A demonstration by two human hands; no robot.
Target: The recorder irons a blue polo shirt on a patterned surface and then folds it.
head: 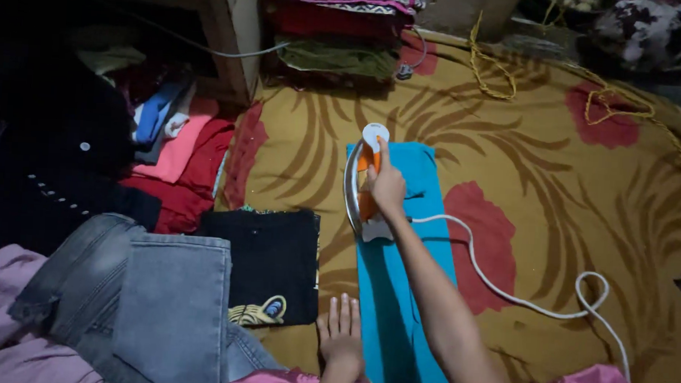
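A narrow teal cloth (401, 294) lies flat on a mustard floor cover with red flowers (556, 170). My right hand (386, 187) grips the orange-and-white electric iron (361, 181) by its handle, on the cloth's far left part. The iron is tilted on its side, metal plate facing left. Its white cord (519, 299) trails right and loops on the cover. My left hand (342, 337) rests flat, fingers spread, on the cover at the cloth's near left edge.
A folded black garment with a yellow print (265, 261) lies left of the cloth, grey jeans (152, 298) beside it. Piled red, pink and blue clothes (177, 157) sit farther left. Folded clothes are stacked (336, 30) at the back. Yellow cord (627, 108) runs across the right.
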